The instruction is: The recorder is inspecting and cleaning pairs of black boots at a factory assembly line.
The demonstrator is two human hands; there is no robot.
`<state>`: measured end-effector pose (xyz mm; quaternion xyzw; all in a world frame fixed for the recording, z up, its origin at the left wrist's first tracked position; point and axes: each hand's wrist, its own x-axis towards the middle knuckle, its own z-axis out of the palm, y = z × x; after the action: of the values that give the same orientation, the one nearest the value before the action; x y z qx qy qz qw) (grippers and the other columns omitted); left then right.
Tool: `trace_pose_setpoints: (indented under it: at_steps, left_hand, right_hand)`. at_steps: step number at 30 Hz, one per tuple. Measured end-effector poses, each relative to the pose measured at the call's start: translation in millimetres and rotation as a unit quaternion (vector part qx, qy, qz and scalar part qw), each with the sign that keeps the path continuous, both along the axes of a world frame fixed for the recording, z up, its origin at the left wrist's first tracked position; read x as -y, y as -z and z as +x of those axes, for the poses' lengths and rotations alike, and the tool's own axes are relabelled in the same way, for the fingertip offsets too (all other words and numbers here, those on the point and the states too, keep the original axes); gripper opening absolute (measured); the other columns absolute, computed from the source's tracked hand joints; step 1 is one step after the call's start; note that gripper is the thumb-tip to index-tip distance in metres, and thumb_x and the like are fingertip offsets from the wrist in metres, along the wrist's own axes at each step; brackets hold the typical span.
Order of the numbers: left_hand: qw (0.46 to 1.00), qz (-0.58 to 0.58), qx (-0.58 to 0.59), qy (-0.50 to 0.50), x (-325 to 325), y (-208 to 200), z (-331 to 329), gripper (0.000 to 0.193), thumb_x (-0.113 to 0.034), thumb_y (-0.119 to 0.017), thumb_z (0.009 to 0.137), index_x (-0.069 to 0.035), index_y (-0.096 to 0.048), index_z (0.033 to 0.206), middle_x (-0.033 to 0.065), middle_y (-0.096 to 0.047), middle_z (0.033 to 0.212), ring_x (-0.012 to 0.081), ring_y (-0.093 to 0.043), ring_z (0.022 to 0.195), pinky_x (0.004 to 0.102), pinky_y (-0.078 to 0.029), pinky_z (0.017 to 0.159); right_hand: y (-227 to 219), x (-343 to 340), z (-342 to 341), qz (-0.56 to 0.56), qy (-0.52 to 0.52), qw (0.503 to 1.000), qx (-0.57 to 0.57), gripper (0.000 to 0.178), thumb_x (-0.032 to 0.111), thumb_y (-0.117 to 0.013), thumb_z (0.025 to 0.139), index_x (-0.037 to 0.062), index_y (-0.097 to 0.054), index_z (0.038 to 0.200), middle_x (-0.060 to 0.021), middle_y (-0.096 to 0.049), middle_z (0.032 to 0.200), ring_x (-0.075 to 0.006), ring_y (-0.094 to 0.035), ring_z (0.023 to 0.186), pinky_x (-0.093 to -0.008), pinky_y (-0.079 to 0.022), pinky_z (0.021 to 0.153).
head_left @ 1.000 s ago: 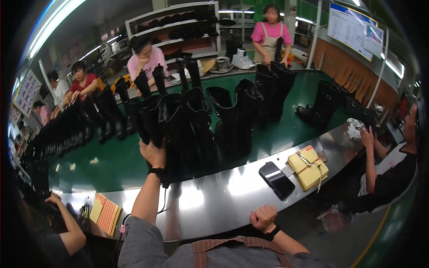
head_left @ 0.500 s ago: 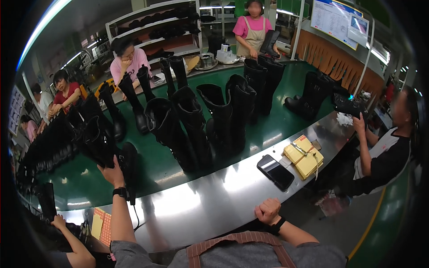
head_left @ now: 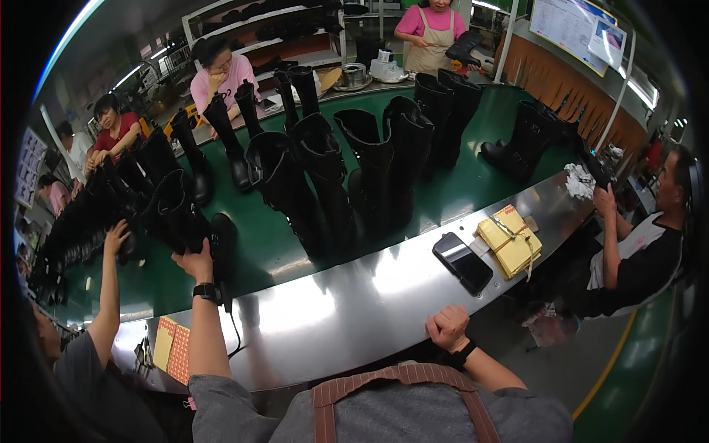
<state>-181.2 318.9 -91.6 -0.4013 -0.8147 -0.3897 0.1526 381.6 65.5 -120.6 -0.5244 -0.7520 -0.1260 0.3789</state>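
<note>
Left hand (head_left: 194,263) around black boot (head_left: 177,207), green table (head_left: 273,235)

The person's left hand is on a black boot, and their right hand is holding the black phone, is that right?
Not quite: the right hand isn't holding the black phone. The head view shows that hand curled up, apart from the phone, which lies on the shiny metal edge. The left hand is on a black boot, as you said.

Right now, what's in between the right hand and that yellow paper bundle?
A black phone! In the head view, it lies on the shiny metal strip between the right hand and the yellow paper bundle.
</note>
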Motion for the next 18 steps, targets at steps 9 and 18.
trace_pose_setpoints:
  at_steps: [9,18]
  left_hand:
    - [0.995,-0.048,0.083,0.02,65.0,-31.4,46.1,0.062,-0.037,-0.075,0.073,-0.009,-0.058,0.125,0.0333,-0.038,0.134,0.0466,-0.033,0.129,0.0465,-0.03,0.107]
    - [0.897,-0.057,0.02,0.438,97.3,-89.5,247.3,0.067,-0.043,-0.079,0.071,-0.014,-0.057,0.127,0.0372,-0.021,0.145,0.0493,-0.019,0.137,0.0498,-0.022,0.111]
  right_hand:
    - [5.6,-0.1,-0.8,-0.035,-0.003,0.999,-0.001,0.03,0.015,-0.064,0.072,0.0111,-0.041,0.054,-0.0066,-0.04,0.056,-0.0255,-0.044,0.054,-0.0387,-0.029,0.055]
    - [6.0,-0.2,1.0,-0.024,0.001,1.0,-0.004,0.03,0.014,-0.064,0.071,0.0104,-0.04,0.053,-0.007,-0.038,0.055,-0.027,-0.043,0.054,-0.0391,-0.03,0.055]
